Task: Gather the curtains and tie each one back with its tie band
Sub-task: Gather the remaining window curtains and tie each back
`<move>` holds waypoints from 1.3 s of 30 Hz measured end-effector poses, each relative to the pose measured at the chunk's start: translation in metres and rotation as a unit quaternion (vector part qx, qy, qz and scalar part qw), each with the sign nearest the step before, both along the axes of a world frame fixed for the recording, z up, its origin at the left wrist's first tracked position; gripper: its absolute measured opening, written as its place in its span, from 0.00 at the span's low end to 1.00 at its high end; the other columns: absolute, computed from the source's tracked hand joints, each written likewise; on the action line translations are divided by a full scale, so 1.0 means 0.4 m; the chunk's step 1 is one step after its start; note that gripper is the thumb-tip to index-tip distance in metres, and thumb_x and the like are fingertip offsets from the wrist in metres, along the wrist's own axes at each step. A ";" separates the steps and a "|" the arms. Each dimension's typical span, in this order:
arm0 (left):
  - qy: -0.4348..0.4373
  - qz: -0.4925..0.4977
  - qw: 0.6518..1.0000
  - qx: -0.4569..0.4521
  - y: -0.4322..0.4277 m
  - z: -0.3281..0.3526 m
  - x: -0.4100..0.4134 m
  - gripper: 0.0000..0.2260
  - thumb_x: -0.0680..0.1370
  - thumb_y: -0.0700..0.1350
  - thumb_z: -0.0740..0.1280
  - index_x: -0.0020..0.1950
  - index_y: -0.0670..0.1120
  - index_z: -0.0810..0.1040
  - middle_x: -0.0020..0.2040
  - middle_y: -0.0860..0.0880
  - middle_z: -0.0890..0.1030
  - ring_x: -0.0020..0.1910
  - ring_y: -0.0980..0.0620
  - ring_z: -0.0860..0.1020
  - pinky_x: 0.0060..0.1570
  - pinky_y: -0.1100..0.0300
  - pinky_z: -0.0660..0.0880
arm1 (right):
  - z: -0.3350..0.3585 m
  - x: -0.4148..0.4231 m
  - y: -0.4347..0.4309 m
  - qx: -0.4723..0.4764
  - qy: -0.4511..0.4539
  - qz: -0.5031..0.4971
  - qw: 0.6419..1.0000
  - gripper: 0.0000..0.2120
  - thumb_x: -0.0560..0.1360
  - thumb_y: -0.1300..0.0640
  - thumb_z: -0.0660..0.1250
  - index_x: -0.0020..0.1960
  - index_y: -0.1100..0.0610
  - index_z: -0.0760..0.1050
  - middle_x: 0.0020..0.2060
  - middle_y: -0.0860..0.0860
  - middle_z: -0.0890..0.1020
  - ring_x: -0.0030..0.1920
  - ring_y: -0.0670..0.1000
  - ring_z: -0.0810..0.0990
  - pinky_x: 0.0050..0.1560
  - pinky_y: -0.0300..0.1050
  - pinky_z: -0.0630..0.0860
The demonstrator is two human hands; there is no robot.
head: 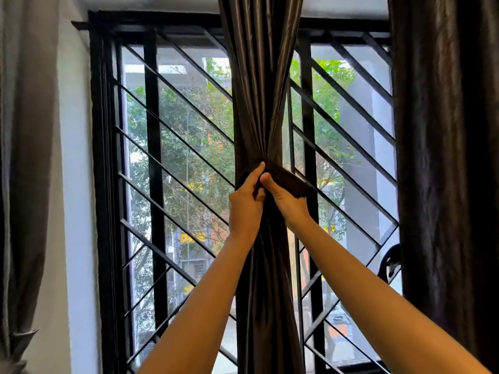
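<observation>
At my far left a pale grey-brown curtain (24,157) hangs loose against the white wall. Next comes the window with its black slanted grille (175,136), green trees showing behind the glass. In front of the middle of the window hangs the middle curtain (259,76), dark and glossy, gathered into a narrow bundle. My left hand (245,203) curls round that bundle at its waist, forefinger stretched up against the tie band (286,179). The dark band wraps the bundle there, and its free end sticks out to the right. My right hand (286,201) pinches that end, touching my left. At the far right a dark curtain (445,157) hangs straight down.
</observation>
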State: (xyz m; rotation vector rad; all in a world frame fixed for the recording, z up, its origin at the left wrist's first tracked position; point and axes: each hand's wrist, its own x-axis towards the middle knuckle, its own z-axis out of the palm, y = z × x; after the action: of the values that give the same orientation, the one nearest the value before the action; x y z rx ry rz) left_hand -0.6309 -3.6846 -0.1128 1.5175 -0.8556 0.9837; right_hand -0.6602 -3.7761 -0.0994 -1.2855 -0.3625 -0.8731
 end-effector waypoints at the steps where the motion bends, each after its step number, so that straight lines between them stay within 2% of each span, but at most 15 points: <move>1: -0.004 0.006 1.000 0.005 0.001 0.002 -0.001 0.26 0.77 0.32 0.63 0.70 0.54 0.71 0.58 0.47 0.81 0.53 0.58 0.79 0.50 0.79 0.70 | 0.004 0.004 0.005 0.009 0.008 -0.010 1.000 0.13 0.69 0.55 0.74 0.51 0.57 0.79 0.39 0.46 0.82 0.37 0.37 0.81 0.46 0.36 0.78; 4: -0.009 0.032 0.999 0.022 0.002 0.008 0.000 0.25 0.76 0.34 0.64 0.71 0.54 0.70 0.53 0.46 0.83 0.51 0.53 0.81 0.51 0.70 0.74 | 0.024 0.005 0.017 0.052 0.035 -0.014 0.998 0.13 0.67 0.48 0.76 0.47 0.53 0.79 0.40 0.45 0.83 0.38 0.37 0.81 0.39 0.30 0.77; 6: -0.006 0.039 0.999 0.027 0.004 0.011 0.005 0.25 0.76 0.36 0.64 0.70 0.55 0.70 0.46 0.46 0.84 0.45 0.52 0.82 0.48 0.63 0.77 | 0.038 0.007 0.018 0.095 0.048 -0.005 0.994 0.18 0.67 0.47 0.76 0.51 0.57 0.80 0.45 0.49 0.84 0.44 0.43 0.83 0.40 0.32 0.79; 10: -0.007 0.026 0.999 0.021 0.006 0.011 0.006 0.24 0.76 0.37 0.65 0.70 0.55 0.70 0.47 0.50 0.83 0.45 0.57 0.82 0.47 0.72 0.75 | 0.057 0.032 0.015 0.171 0.086 0.056 0.980 0.19 0.69 0.51 0.75 0.55 0.61 0.79 0.50 0.57 0.84 0.49 0.54 0.84 0.53 0.52 0.80; 12: -0.008 0.030 0.999 0.017 0.006 0.011 0.005 0.24 0.76 0.37 0.65 0.69 0.55 0.71 0.47 0.49 0.83 0.45 0.57 0.82 0.47 0.68 0.76 | 0.065 0.033 0.016 0.176 0.118 0.087 0.973 0.18 0.71 0.53 0.73 0.56 0.63 0.79 0.50 0.59 0.83 0.51 0.58 0.83 0.55 0.56 0.79; 17: -0.012 0.055 0.998 0.030 0.006 0.011 0.011 0.23 0.76 0.38 0.65 0.69 0.56 0.70 0.43 0.49 0.83 0.42 0.55 0.81 0.43 0.65 0.76 | 0.076 0.032 0.011 0.139 0.105 0.062 0.983 0.15 0.69 0.57 0.75 0.52 0.63 0.80 0.46 0.58 0.84 0.44 0.55 0.84 0.47 0.49 0.82; 20: -0.024 0.094 0.994 0.048 0.007 0.013 0.010 0.22 0.77 0.41 0.64 0.69 0.56 0.70 0.40 0.49 0.82 0.39 0.54 0.80 0.40 0.61 0.76 | 0.079 0.041 0.004 0.115 0.116 0.050 0.985 0.18 0.67 0.57 0.77 0.54 0.64 0.80 0.48 0.58 0.84 0.48 0.56 0.84 0.53 0.52 0.80; 23: -0.036 0.127 0.990 0.056 -0.007 0.026 0.007 0.16 0.79 0.44 0.62 0.66 0.50 0.70 0.38 0.48 0.82 0.36 0.48 0.79 0.35 0.55 0.72 | 0.089 0.048 -0.012 0.092 0.127 0.007 0.988 0.15 0.68 0.55 0.76 0.51 0.61 0.81 0.48 0.56 0.84 0.47 0.52 0.84 0.51 0.49 0.80; 25: -0.006 0.119 0.993 0.016 -0.020 0.035 0.002 0.11 0.81 0.44 0.58 0.61 0.43 0.67 0.38 0.43 0.81 0.37 0.41 0.79 0.32 0.54 0.67 | 0.091 0.048 -0.021 0.080 0.121 -0.039 0.989 0.15 0.66 0.53 0.76 0.49 0.60 0.80 0.46 0.55 0.84 0.45 0.51 0.84 0.50 0.49 0.80; 28: 0.081 0.084 0.991 -0.066 -0.031 0.043 0.003 0.10 0.82 0.46 0.57 0.54 0.39 0.66 0.41 0.44 0.78 0.40 0.43 0.79 0.34 0.56 0.69 | 0.092 0.048 -0.022 0.072 0.108 -0.078 0.988 0.11 0.66 0.54 0.76 0.44 0.57 0.78 0.44 0.55 0.83 0.46 0.53 0.83 0.52 0.51 0.80; 30: 0.134 0.087 0.983 -0.092 -0.037 0.051 0.001 0.14 0.81 0.49 0.59 0.44 0.40 0.72 0.35 0.47 0.76 0.34 0.47 0.75 0.28 0.60 0.62 | 0.092 0.050 -0.018 0.070 0.111 -0.086 0.988 0.13 0.67 0.54 0.76 0.47 0.59 0.78 0.45 0.55 0.83 0.47 0.54 0.83 0.53 0.53 0.79; 33: 0.212 0.091 0.964 -0.128 -0.056 0.054 -0.007 0.24 0.79 0.54 0.62 0.27 0.45 0.65 0.24 0.49 0.67 0.23 0.51 0.65 0.24 0.60 0.57 | 0.091 0.053 -0.014 0.080 0.113 -0.082 0.987 0.14 0.67 0.54 0.75 0.48 0.59 0.78 0.47 0.57 0.83 0.48 0.55 0.82 0.55 0.54 0.78; 35: 0.240 0.059 0.952 -0.179 -0.069 0.056 -0.008 0.23 0.77 0.57 0.64 0.28 0.44 0.68 0.26 0.49 0.71 0.25 0.50 0.69 0.26 0.58 0.63 | 0.090 0.056 -0.016 0.080 0.124 -0.078 0.986 0.13 0.67 0.53 0.75 0.47 0.58 0.79 0.47 0.56 0.83 0.49 0.55 0.82 0.55 0.54 0.78; 37: 0.243 0.038 0.949 -0.199 -0.077 0.059 -0.003 0.21 0.74 0.62 0.65 0.36 0.44 0.76 0.35 0.49 0.79 0.34 0.48 0.77 0.33 0.57 0.72 | 0.091 0.055 -0.020 0.077 0.130 -0.066 0.986 0.15 0.67 0.52 0.75 0.49 0.60 0.80 0.46 0.56 0.84 0.48 0.55 0.83 0.54 0.55 0.79; 39: 0.242 0.031 0.952 -0.185 -0.074 0.068 -0.004 0.22 0.74 0.63 0.64 0.31 0.47 0.72 0.31 0.50 0.76 0.31 0.49 0.74 0.30 0.57 0.68 | 0.092 0.051 -0.024 0.075 0.137 -0.049 0.986 0.16 0.67 0.52 0.74 0.51 0.59 0.80 0.46 0.56 0.84 0.48 0.54 0.83 0.54 0.55 0.79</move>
State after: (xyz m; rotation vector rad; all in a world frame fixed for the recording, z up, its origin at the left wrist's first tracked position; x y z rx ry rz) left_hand -0.6324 -3.7143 -0.0857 1.3755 -0.2566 0.7171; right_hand -0.6397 -3.7859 -0.0625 -1.2705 -0.0150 -0.7777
